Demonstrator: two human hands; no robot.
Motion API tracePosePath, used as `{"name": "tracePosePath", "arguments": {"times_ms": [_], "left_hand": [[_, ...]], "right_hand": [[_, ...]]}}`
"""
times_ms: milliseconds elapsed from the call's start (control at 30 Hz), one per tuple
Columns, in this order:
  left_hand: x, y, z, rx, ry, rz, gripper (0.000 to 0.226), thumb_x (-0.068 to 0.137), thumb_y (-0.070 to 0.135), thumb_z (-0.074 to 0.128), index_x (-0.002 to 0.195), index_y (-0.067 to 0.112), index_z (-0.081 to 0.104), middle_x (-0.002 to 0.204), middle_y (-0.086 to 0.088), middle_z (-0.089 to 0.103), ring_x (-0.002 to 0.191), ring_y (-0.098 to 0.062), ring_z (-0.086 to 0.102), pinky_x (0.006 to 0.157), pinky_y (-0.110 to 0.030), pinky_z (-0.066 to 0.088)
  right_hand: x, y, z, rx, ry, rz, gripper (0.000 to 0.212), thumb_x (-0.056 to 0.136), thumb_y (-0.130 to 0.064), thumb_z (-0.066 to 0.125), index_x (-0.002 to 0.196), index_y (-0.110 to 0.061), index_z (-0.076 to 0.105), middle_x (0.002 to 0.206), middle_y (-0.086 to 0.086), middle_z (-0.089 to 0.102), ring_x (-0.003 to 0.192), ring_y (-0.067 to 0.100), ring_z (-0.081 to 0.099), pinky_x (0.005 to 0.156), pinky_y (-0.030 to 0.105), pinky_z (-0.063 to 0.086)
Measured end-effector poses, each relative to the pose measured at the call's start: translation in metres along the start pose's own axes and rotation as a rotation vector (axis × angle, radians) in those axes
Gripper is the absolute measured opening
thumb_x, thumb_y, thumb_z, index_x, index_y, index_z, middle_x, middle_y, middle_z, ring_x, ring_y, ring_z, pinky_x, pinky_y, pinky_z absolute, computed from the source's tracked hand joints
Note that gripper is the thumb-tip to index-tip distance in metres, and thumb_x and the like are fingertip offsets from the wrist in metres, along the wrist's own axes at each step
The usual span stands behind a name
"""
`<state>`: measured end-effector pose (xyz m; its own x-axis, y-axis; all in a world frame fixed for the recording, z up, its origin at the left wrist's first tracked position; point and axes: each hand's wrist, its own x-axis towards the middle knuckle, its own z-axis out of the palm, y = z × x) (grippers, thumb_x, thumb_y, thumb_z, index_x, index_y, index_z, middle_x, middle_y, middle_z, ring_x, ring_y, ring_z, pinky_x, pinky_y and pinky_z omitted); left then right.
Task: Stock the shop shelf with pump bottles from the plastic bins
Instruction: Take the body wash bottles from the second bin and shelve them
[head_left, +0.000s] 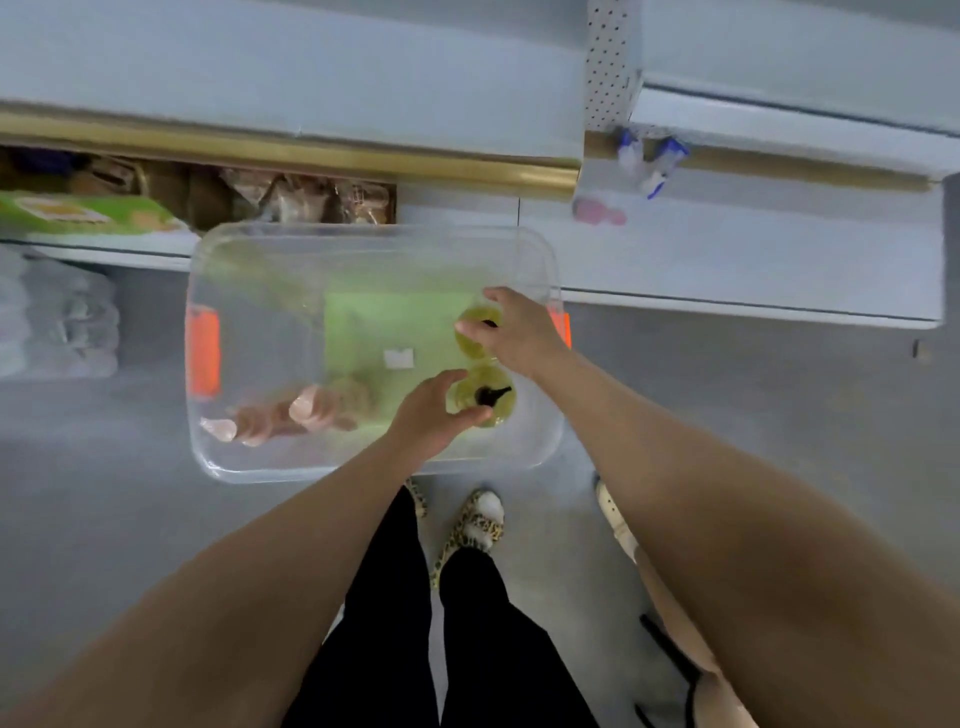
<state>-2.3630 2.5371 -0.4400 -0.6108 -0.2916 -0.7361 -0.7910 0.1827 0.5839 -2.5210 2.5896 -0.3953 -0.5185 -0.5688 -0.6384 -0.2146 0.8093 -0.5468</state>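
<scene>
In the clear bin (270, 460) my left hand (434, 410) curls round the near pump bottle (500, 411), my right hand (514, 332) gripping the far pump bottle (475, 316).

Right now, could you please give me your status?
Left hand grips near bottle. Right hand grips far bottle. Both in bin. Nothing blocking lift.

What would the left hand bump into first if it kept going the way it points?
The near pump bottle in the clear bin; the left hand seems to curl round it, though it's blurred.
</scene>
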Motion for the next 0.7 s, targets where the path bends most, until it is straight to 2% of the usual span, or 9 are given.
{"name": "tracePosePath", "arguments": {"times_ms": [100,133,200,300,400,500,600,700], "left_hand": [[0.013,-0.006,0.002,-0.062,-0.008,-0.019,0.072,0.081,0.051,0.072,0.143,0.030,0.044,0.145,0.002,0.050,0.131,-0.020,0.048,0.105,-0.036,0.040],[0.016,-0.009,0.001,-0.077,-0.017,-0.028,0.071,0.081,0.052,0.072,0.142,0.031,0.044,0.144,0.003,0.051,0.130,-0.019,0.049,0.105,-0.037,0.041],[0.019,-0.017,-0.001,-0.119,-0.042,-0.057,0.070,0.080,0.052,0.073,0.141,0.033,0.045,0.143,0.005,0.052,0.128,-0.017,0.051,0.103,-0.034,0.042],[0.021,-0.027,-0.003,-0.192,-0.074,-0.102,0.073,0.079,0.053,0.074,0.142,0.030,0.046,0.144,0.008,0.051,0.126,-0.015,0.052,0.101,-0.034,0.044],[0.026,-0.028,-0.002,-0.215,-0.100,-0.110,0.076,0.078,0.052,0.075,0.144,0.028,0.045,0.145,0.009,0.049,0.126,-0.015,0.052,0.101,-0.036,0.046],[0.029,-0.031,0.000,-0.228,-0.106,-0.107,0.077,0.077,0.051,0.077,0.144,0.031,0.043,0.145,0.009,0.049,0.126,-0.015,0.053,0.099,-0.033,0.044],[0.032,-0.035,0.000,-0.241,-0.113,-0.108,0.077,0.076,0.053,0.077,0.143,0.033,0.043,0.145,0.010,0.049,0.125,-0.015,0.053,0.100,-0.036,0.045],[0.033,-0.037,0.000,-0.241,-0.117,-0.105,0.077,0.075,0.055,0.076,0.142,0.035,0.044,0.143,0.011,0.050,0.124,-0.015,0.054,0.093,-0.031,0.043]], "right_hand": [[0.014,0.006,0.009,-0.008,-0.045,0.084,0.076,0.091,-0.047,0.068,0.152,-0.012,0.037,0.157,0.005,0.039,0.144,0.023,0.036,0.113,0.030,0.031],[0.017,0.008,0.012,0.022,-0.044,0.104,0.073,0.090,-0.047,0.070,0.148,-0.013,0.042,0.153,0.003,0.044,0.141,0.023,0.040,0.105,0.027,0.035],[0.023,0.011,0.016,0.088,-0.030,0.134,0.071,0.085,-0.047,0.075,0.143,-0.016,0.049,0.146,-0.001,0.049,0.136,0.021,0.046,0.094,0.021,0.033],[0.031,0.016,0.016,0.121,-0.042,0.140,0.091,0.077,-0.049,0.081,0.152,-0.019,0.038,0.156,-0.002,0.040,0.142,0.019,0.039,0.108,0.026,0.032],[0.038,0.021,0.020,0.059,-0.049,0.092,0.097,0.075,-0.041,0.085,0.154,-0.020,0.034,0.158,0.000,0.036,0.145,0.019,0.033,0.115,0.031,0.028],[0.045,0.026,0.030,0.009,-0.040,0.061,0.093,0.077,-0.032,0.085,0.154,-0.025,0.034,0.156,0.002,0.038,0.144,0.021,0.035,0.113,0.032,0.029],[0.050,0.030,0.035,0.027,0.020,0.066,0.080,0.081,-0.031,0.080,0.150,-0.030,0.040,0.148,0.003,0.046,0.136,0.023,0.044,0.106,0.033,0.036],[0.052,0.027,0.035,0.049,0.065,0.034,0.070,0.086,-0.031,0.076,0.148,-0.025,0.044,0.145,0.004,0.051,0.134,0.024,0.047,0.102,0.028,0.035]]}}
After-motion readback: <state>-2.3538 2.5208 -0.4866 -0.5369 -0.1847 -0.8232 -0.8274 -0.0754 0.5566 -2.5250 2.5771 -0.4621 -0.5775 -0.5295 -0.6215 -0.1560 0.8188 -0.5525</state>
